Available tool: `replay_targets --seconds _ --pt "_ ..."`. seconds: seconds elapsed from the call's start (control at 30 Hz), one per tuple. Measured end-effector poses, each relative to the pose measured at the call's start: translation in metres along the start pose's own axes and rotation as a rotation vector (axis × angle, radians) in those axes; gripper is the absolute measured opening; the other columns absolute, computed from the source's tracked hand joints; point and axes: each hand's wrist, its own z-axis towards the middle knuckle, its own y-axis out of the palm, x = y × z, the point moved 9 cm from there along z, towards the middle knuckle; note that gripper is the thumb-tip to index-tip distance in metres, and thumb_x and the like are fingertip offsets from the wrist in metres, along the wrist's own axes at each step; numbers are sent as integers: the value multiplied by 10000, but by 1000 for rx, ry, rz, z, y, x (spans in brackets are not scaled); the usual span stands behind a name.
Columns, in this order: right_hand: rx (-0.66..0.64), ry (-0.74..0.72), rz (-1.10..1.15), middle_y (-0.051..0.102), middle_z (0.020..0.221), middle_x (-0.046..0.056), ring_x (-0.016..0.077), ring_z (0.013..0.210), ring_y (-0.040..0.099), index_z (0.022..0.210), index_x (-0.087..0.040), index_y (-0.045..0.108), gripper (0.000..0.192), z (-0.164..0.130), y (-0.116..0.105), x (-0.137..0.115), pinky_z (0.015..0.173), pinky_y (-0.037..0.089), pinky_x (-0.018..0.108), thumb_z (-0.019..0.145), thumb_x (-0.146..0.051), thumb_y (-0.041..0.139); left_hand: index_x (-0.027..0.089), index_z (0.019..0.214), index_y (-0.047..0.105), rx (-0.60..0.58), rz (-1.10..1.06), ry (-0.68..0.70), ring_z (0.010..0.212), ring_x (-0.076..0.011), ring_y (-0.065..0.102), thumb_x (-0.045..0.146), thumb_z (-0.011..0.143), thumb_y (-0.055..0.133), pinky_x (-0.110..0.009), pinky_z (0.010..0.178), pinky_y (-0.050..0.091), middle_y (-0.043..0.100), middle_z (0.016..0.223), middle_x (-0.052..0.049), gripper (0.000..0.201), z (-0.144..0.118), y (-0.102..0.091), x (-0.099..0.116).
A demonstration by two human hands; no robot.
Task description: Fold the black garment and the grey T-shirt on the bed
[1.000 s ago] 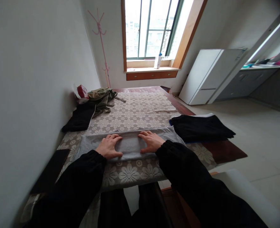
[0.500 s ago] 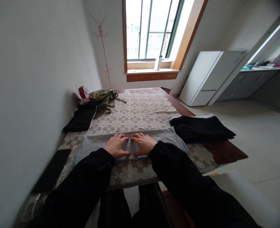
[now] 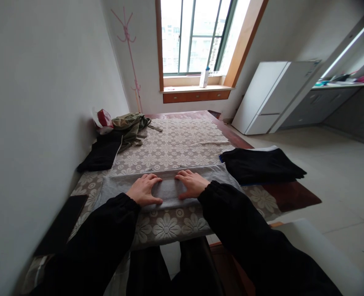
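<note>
- One grey cloth lies folded into a long band along the near edge of the table, across its width.
- Left hand and right hand press flat on the band's middle, fingers spread, gripping nothing; a short gap of cloth shows between them.
- Risk: the cloth sits on a loose lace cover; a hard sideways push could drag the cover and ruck it.
- Risk: the band's near fold lies close to the table edge, so a pull toward the body could slide it off.
- Risk: the right end nearly touches the black pile at the right edge; smoothing outward could nudge that pile.
- Counts: two hands, one grey cloth, one black pile at right, one black garment at the left edge, one olive bag and one red-white bag near the far left corner.
</note>
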Motion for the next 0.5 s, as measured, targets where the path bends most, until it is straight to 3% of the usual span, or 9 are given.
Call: replay_targets --seconds 0.4,0.5 --pt "-18 -8 -1 518 1468 143 376 1326 461 1434 -233 544 831 3 2 0 1026 461 537 698 -505 816 276 1349 584 -10 24 -28 1321 -355 504 522 642 784 -482 1084 436 573 1430 -93 775 5 1 5" --pt "-12 -34 7 507 1479 158 396 1342 438 1468 -230 520 897 4 6 -3 1038 442 569 695 -577 813 267 1381 557 -21 19 -18 1338 -366 479 574 626 797 -507 1095 416 548 1446 -107 850 8 4 5"
